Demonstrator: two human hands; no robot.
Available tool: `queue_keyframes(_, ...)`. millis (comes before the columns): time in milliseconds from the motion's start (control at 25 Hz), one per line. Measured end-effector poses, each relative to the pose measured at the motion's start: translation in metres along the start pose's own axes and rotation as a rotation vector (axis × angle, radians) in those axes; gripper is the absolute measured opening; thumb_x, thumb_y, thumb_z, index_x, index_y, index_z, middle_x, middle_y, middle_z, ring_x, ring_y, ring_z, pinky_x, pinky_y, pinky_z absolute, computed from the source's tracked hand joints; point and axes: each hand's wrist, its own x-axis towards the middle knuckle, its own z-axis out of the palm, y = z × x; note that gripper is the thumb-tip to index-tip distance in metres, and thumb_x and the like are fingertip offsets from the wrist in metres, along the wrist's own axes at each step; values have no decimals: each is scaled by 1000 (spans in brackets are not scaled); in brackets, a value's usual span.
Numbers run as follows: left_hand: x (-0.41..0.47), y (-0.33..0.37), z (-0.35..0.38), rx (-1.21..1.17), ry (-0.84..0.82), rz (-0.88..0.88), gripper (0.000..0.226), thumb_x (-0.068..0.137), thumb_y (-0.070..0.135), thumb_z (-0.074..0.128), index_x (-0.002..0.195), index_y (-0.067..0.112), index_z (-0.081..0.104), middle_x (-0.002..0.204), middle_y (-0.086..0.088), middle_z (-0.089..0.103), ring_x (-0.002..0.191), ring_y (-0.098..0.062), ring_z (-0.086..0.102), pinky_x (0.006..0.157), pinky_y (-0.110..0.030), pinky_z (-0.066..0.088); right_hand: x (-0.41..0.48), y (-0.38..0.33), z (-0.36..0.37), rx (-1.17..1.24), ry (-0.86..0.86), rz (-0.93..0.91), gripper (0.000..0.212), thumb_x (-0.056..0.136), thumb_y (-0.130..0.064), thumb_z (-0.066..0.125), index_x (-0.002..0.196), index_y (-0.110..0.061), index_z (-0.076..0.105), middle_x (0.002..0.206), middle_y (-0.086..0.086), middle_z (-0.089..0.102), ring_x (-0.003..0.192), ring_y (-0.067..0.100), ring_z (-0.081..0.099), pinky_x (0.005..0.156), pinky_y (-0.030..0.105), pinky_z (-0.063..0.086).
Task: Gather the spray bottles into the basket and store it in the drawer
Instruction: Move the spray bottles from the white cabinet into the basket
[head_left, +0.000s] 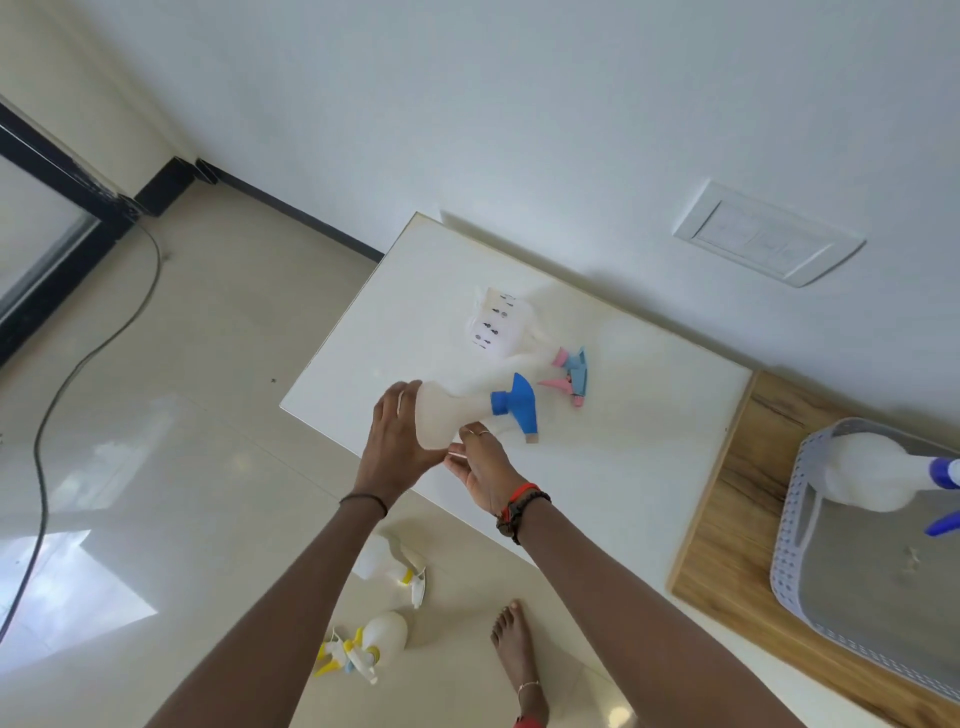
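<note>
A white spray bottle with a blue nozzle (467, 410) is held just above the white tabletop (623, 436). My left hand (397, 441) wraps its base and my right hand (480, 467) grips it from below near the neck. Beyond it, a white spray bottle with a pink and light-blue nozzle (511, 338) lies on the tabletop. At the right edge, the light-blue perforated basket (789, 525) rests on a wooden surface (722, 519) and holds a white bottle with a dark blue nozzle (872, 478). Two white bottles with yellow nozzles (382, 558) (374, 642) lie on the floor.
The tabletop stands against a white wall with a switch plate (769, 234). A black cable (67, 374) runs over the glossy tiled floor at left, near a black door frame (62, 171). A bare foot (514, 654) stands on the floor beside the fallen bottles.
</note>
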Motion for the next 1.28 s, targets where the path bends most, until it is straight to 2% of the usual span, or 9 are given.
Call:
queue_keyframes(120, -20, 23, 8, -85, 46, -8, 89, 62, 28, 86, 134, 3, 40, 132, -14, 43, 126, -31, 40, 104, -41, 41, -23, 4, -20, -48, 11, -71, 39, 102, -15, 33, 139, -16, 45, 118, 4, 55, 106, 16, 53, 101, 29, 47)
queue_keyframes(280, -40, 67, 23, -265, 80, -77, 90, 58, 18, 87, 134, 4, 40, 130, -12, 43, 124, -28, 42, 102, -38, 41, -55, 2, -53, -98, 42, -215, 42, 102, -16, 36, 144, -20, 38, 136, 12, 55, 114, 23, 58, 103, 37, 47)
queue_keyframes(480, -69, 125, 48, -411, 55, -72, 94, 57, 17, 90, 134, 7, 38, 128, -1, 39, 121, -19, 44, 94, -29, 45, -99, -3, -113, -5, 51, -274, 31, 101, -31, 38, 130, -30, 51, 124, -4, 59, 119, 17, 57, 83, 19, 51)
queue_keyframes(680, -109, 190, 83, -516, -27, -34, 90, 57, 21, 90, 131, 20, 39, 118, 24, 37, 115, -4, 42, 82, -4, 38, -130, -10, -192, -16, 102, -284, 29, 98, -34, 41, 112, -19, 61, 102, 0, 63, 92, 13, 58, 80, 24, 49)
queue_keyframes(800, -130, 225, 104, -574, -97, -35, 89, 57, 25, 89, 129, 25, 38, 120, 22, 42, 114, -3, 47, 80, -6, 43, -155, -10, -238, -34, 152, -295, 24, 97, -31, 41, 95, -17, 61, 86, 3, 61, 77, 13, 54, 67, 23, 44)
queue_keyframes(960, -154, 272, 128, -588, -248, 1, 88, 56, 35, 88, 120, 42, 29, 116, 28, 45, 106, 4, 53, 70, -5, 47, -188, 0, -301, 43, 268, -365, 26, 99, -26, 40, 114, -16, 59, 101, 6, 67, 88, 15, 62, 71, 25, 51)
queue_keyframes(1080, -171, 313, 152, -558, -322, 98, 85, 56, 39, 88, 119, 47, 32, 118, 25, 45, 108, 16, 48, 75, 1, 44, -217, 6, -351, 153, 350, -362, 27, 98, -27, 44, 117, -13, 58, 101, 6, 66, 87, 14, 61, 71, 26, 52)
queue_keyframes(1160, -178, 335, 167, -495, -334, 180, 90, 57, 42, 87, 130, 35, 37, 123, 16, 42, 112, 10, 44, 84, -2, 42, -231, 12, -380, 227, 376, -399, 24, 99, -24, 44, 116, -15, 57, 99, 5, 65, 86, 14, 61, 71, 25, 53)
queue_keyframes(1280, -185, 366, 191, -443, -397, 252, 96, 58, 46, 84, 139, 24, 38, 128, 8, 37, 120, -5, 41, 100, -19, 39, -245, 19, -417, 292, 440, -456, 18, 99, -19, 43, 103, -25, 60, 95, -1, 65, 86, 11, 62, 77, 25, 52)
